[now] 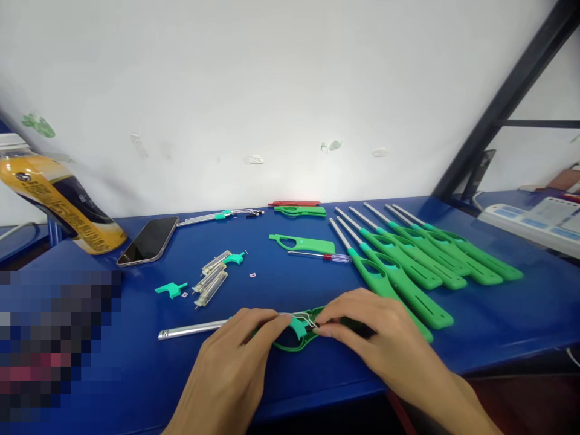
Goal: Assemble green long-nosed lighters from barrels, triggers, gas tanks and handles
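Observation:
An opened long-nosed gas lighter lies before me, with a green half shell (290, 347), a silver tube (194, 329) and a teal trigger (298, 328) showing. My left hand (235, 356) is closed over it where the tube meets the handle, fingertips by the trigger. Thin white wires (308, 318) run along the inside of the shell. At their right end my right hand (376, 332) pinches with thumb and forefinger; a small dark part shows between the tips, mostly hidden. The handle's far end is covered by that hand.
Several assembled green lighters (408, 266) lie at the right. Beyond my hands are a screwdriver (335, 257), a loose green shell (312, 244), clear fuel tanks (211, 286), a loose teal trigger (171, 290), a tube with wires (203, 218), a phone (149, 240) and a bottle (67, 199).

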### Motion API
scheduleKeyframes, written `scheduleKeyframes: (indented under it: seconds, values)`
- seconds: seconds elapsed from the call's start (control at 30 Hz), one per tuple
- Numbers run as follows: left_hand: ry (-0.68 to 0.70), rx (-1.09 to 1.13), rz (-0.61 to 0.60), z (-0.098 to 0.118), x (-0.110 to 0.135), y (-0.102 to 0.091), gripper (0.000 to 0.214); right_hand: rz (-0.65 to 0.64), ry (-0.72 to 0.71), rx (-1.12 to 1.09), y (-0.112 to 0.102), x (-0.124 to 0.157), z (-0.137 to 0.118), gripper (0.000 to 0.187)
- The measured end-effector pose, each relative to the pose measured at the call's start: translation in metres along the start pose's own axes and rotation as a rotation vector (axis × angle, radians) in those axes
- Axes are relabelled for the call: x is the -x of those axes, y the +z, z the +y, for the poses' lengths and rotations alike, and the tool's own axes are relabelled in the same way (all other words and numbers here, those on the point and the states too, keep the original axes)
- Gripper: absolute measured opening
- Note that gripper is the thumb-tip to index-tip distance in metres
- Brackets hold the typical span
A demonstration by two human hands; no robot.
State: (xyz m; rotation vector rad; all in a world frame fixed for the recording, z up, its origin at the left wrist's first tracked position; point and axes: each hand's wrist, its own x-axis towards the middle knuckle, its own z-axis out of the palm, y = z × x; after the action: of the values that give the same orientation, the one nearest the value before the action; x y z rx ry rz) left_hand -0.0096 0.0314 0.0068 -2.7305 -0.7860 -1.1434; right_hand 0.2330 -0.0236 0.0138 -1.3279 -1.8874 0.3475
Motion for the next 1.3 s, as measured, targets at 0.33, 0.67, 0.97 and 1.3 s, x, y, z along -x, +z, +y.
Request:
scheduleKeyframes:
  seconds: [0.33,0.67,0.97,1.3]
  values:
    - [-0.003,-0.019,0.016,0.0,-0.001,0.002,0.037,-0.01,0.017,-0.009,0.0,0.001,-0.002,0.009]
    - [0.004,0.006,-0.026,-0.002,-0.002,0.003,0.043,-0.028,0.004,-0.034,0.0,0.0,0.0,0.008]
    - [-0.052,0.042,-0.122,0.006,-0.002,0.0,0.033,-0.057,0.0,-0.016,0.001,0.002,0.0,0.008]
    - [-0.06,0.103,-0.129,0.012,0.0,-0.005,0.029,-0.094,0.033,0.033,-0.002,0.004,-0.008,0.013]
